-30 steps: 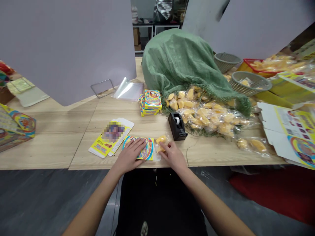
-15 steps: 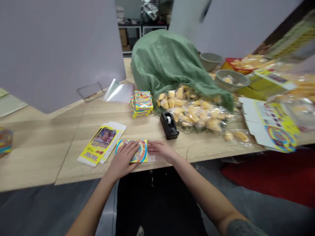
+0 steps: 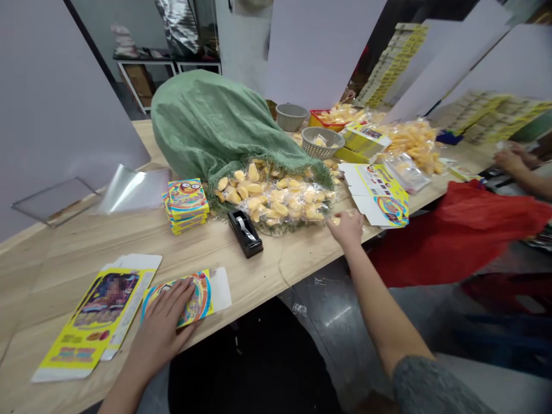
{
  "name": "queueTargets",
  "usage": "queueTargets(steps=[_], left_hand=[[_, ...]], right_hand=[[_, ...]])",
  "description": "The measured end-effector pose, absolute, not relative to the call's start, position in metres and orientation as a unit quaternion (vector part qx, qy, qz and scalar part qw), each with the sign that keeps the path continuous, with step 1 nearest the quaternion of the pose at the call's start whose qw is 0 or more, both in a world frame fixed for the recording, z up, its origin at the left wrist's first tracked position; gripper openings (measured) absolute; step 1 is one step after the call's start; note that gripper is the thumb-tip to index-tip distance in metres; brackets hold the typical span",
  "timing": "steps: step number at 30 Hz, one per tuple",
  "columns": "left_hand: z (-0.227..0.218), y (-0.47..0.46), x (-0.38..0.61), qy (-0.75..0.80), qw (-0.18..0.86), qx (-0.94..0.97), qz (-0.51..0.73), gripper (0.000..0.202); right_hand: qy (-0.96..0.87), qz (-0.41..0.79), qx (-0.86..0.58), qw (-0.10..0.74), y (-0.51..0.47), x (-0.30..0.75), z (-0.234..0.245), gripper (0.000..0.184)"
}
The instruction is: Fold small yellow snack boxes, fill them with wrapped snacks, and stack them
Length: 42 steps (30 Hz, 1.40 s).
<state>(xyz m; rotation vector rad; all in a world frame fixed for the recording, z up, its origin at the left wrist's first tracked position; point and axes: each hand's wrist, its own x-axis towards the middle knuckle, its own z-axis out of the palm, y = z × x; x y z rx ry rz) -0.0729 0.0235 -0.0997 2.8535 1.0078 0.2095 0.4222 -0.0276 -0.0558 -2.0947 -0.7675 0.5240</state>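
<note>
My left hand (image 3: 170, 313) lies flat, fingers extended, on a printed yellow and blue cardboard box (image 3: 202, 296) whose white end flap (image 3: 221, 287) sticks out to the right. At the right end of the heap of clear-wrapped yellow pieces (image 3: 276, 198), my right hand (image 3: 348, 229) curls its fingers down on a small wrapped yellow piece (image 3: 337, 219), mostly hidden by them. Left of the box lie flat yellow cartons (image 3: 92, 322) with a picture on top. A black tape dispenser (image 3: 245, 233) stands between my hands, in front of the heap.
A green woven sack (image 3: 215, 121) spills the wrapped pieces. Stacked small boxes (image 3: 187, 204), clear plastic sheets (image 3: 133, 190) and a wire frame (image 3: 56, 201) are at the left. An opened carton (image 3: 377, 192), grey baskets (image 3: 321, 144) and another person's hands (image 3: 513, 158) are at the right.
My right hand has left the box's flap end and reached right to the small wrapped pieces by the opened carton. My left hand stays on the box. The view has turned right.
</note>
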Motion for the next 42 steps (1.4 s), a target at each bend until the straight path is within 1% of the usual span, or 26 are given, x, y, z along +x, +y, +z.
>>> queueTargets(steps=[3, 4, 7, 8, 10, 12, 13, 14, 15, 17, 18, 19, 20, 21, 23, 26, 28, 31, 32, 34, 36, 37, 38, 40, 41, 42], left_hand=[[-0.099, 0.025, -0.067, 0.332, 0.061, 0.939, 0.068, 0.073], [-0.098, 0.025, -0.067, 0.332, 0.064, 0.938, 0.069, 0.073], [-0.098, 0.027, -0.070, 0.335, 0.077, 0.936, 0.070, 0.074], [-0.097, 0.027, -0.071, 0.336, 0.084, 0.936, 0.070, 0.075], [-0.092, 0.025, -0.069, 0.345, 0.103, 0.929, 0.078, 0.080], [-0.082, 0.020, -0.056, 0.371, 0.144, 0.910, 0.112, 0.083], [-0.075, 0.015, -0.045, 0.389, 0.181, 0.892, 0.139, 0.082], [-0.067, 0.009, -0.029, 0.405, 0.234, 0.868, 0.168, 0.076], [-0.059, 0.003, -0.011, 0.419, 0.308, 0.831, 0.198, 0.067], [-0.045, -0.007, 0.028, 0.389, 0.507, 0.730, 0.243, 0.059], [-0.040, -0.010, 0.046, 0.360, 0.604, 0.673, 0.230, 0.057], [-0.038, -0.010, 0.060, 0.363, 0.666, 0.611, 0.227, 0.054], [-0.037, -0.008, 0.069, 0.394, 0.687, 0.558, 0.247, 0.049], [-0.037, -0.005, 0.074, 0.422, 0.678, 0.532, 0.280, 0.041], [-0.041, 0.002, 0.071, 0.473, 0.637, 0.511, 0.331, 0.031], [-0.048, 0.010, 0.053, 0.489, 0.612, 0.517, 0.346, 0.027], [-0.050, 0.013, 0.046, 0.495, 0.599, 0.512, 0.365, 0.024], [-0.046, 0.018, 0.045, 0.524, 0.510, 0.500, 0.463, 0.018], [-0.045, 0.018, 0.047, 0.525, 0.475, 0.502, 0.498, 0.017], [-0.044, 0.018, 0.049, 0.508, 0.427, 0.524, 0.534, 0.014], [-0.048, 0.016, 0.050, 0.490, 0.389, 0.572, 0.531, 0.010], [-0.051, 0.015, 0.049, 0.473, 0.358, 0.613, 0.522, 0.006], [-0.055, 0.013, 0.046, 0.441, 0.318, 0.667, 0.509, 0.003], [-0.062, 0.011, 0.039, 0.331, 0.237, 0.801, 0.440, 0.011], [-0.064, 0.010, 0.034, 0.267, 0.209, 0.862, 0.377, 0.015], [-0.064, 0.008, 0.028, 0.215, 0.191, 0.908, 0.306, 0.018]], right_hand=[[-0.277, 0.152, -0.867, 0.385, -0.042, 0.469, -0.077, 0.037], [-0.276, 0.143, -0.870, 0.382, -0.048, 0.474, -0.085, 0.038], [-0.276, 0.124, -0.868, 0.393, -0.066, 0.476, -0.096, 0.034], [-0.269, 0.121, -0.861, 0.414, -0.072, 0.475, -0.094, 0.035], [-0.243, 0.147, -0.823, 0.492, -0.084, 0.466, -0.084, 0.038], [-0.226, 0.224, -0.754, 0.575, -0.092, 0.443, -0.070, 0.039], [-0.225, 0.280, -0.714, 0.601, -0.094, 0.425, -0.064, 0.041], [-0.232, 0.345, -0.679, 0.605, -0.094, 0.403, -0.058, 0.044], [-0.241, 0.407, -0.651, 0.594, -0.092, 0.377, -0.053, 0.047], [-0.249, 0.590, -0.544, 0.542, -0.085, 0.323, -0.044, 0.053], [-0.264, 0.655, -0.499, 0.501, -0.080, 0.297, -0.041, 0.055], [-0.288, 0.691, -0.471, 0.466, -0.075, 0.275, -0.038, 0.054], [-0.322, 0.698, -0.464, 0.440, -0.071, 0.257, -0.036, 0.052], [-0.356, 0.686, -0.470, 0.427, -0.066, 0.243, -0.035, 0.048], [-0.386, 0.651, -0.490, 0.431, -0.058, 0.228, -0.035, 0.044], [-0.309, 0.674, -0.486, 0.462, -0.048, 0.223, -0.039, 0.043], [-0.234, 0.659, -0.484, 0.527, -0.044, 0.224, -0.042, 0.040], [-0.147, 0.524, -0.492, 0.680, -0.039, 0.232, -0.042, 0.023], [-0.133, 0.493, -0.485, 0.710, -0.038, 0.237, -0.042, 0.017], [-0.132, 0.494, -0.463, 0.724, -0.038, 0.250, -0.043, 0.014], [-0.143, 0.516, -0.454, 0.713, -0.041, 0.263, -0.045, 0.014], [-0.148, 0.503, -0.463, 0.715, -0.044, 0.270, -0.047, 0.017], [-0.157, 0.468, -0.481, 0.725, -0.046, 0.276, -0.049, 0.020], [-0.215, 0.359, -0.537, 0.732, -0.051, 0.284, -0.052, 0.023], [-0.277, 0.299, -0.570, 0.713, -0.053, 0.286, -0.053, 0.023], [-0.357, 0.244, -0.598, 0.675, -0.054, 0.287, -0.053, 0.022]])
